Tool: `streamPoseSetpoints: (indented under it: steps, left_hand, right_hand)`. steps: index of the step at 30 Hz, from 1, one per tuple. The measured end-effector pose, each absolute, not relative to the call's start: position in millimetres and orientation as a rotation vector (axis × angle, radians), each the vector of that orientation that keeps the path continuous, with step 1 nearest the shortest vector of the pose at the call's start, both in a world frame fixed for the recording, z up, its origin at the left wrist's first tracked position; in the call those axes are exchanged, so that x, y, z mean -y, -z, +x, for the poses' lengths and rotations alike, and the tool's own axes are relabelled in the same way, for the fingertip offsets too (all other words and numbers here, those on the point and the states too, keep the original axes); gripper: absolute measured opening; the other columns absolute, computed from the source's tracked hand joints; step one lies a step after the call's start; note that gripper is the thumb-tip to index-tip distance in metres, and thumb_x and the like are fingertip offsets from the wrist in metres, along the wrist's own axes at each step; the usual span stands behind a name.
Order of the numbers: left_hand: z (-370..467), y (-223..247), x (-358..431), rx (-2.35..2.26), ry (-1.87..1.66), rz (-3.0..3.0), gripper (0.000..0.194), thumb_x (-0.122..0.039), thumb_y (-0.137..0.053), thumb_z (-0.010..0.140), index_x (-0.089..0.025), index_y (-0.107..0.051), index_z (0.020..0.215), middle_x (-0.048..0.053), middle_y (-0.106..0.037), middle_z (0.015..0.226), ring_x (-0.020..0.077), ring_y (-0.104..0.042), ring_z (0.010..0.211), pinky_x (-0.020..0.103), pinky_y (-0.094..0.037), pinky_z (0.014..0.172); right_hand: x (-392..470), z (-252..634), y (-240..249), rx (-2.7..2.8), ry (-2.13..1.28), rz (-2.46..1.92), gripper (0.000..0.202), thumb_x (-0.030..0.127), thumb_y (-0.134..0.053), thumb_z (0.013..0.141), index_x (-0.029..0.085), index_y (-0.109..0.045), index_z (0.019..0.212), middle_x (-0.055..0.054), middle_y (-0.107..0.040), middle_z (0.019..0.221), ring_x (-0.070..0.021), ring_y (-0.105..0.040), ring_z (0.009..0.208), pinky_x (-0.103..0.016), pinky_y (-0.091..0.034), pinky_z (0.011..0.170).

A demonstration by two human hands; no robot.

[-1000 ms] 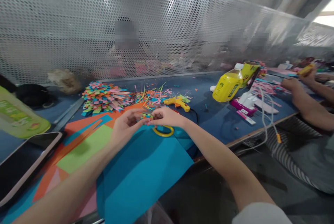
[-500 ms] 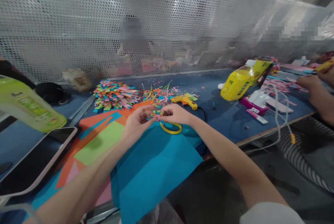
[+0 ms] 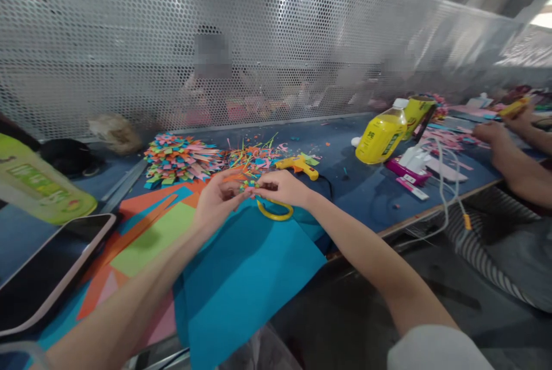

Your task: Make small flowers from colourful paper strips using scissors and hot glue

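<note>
- Left hand (image 3: 218,198) and right hand (image 3: 281,187) meet at frame centre; fingers (image 3: 241,193) of both pinched together on a small multicoloured paper piece (image 3: 249,186) held between them, just above the desk (image 3: 362,197).
- The piece lies straight between the two sets of fingertips, neither hand clearly nearer. Too small to read a long axis.
- Just below the right hand: a yellow ring (image 3: 275,212) lying flat on a teal paper sheet (image 3: 241,278) that overhangs the desk's near edge.
- Left of the sheet: green, orange and pink paper sheets (image 3: 150,237), overlapping.
- Above the hands: a yellow glue gun (image 3: 297,166) on its side, black cord trailing right; a heap of folded coloured strips (image 3: 179,158); loose trimmings (image 3: 254,154).
- Right of centre: a yellow bottle (image 3: 382,137) lying tilted; label print too blurred to read.
- Far left: a green bottle (image 3: 41,189), label illegible, and a dark phone (image 3: 47,272).
- Right edge: another person's forearm (image 3: 513,154).
- Background: perforated metal screen (image 3: 276,42).
</note>
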State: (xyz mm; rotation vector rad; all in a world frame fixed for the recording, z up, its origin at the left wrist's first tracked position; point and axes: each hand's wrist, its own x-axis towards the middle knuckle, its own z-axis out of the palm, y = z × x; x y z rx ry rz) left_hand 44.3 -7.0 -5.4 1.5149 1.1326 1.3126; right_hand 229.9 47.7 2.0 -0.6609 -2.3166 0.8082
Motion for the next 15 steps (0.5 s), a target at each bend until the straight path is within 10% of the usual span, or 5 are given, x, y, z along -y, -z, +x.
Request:
streamPoseSetpoints:
  steps: [15]
  left_hand:
    - [43.7, 11.8, 5.7, -1.119, -1.330, 1.481, 0.058, -0.035, -0.078, 0.061, -0.016, -0.055, 0.112, -0.003, -0.061, 0.069, 0.0086, -0.055, 0.059, 0.019, -0.042, 0.055]
  right_hand:
    - [-49.9, 227.0, 1.1, 2.155, -1.016, -0.657, 0.034, 0.046, -0.065, 0.075, 0.015, -0.054, 0.067, 0.002, -0.054, 0.060, -0.0083, -0.046, 0.057, -0.022, -0.037, 0.057]
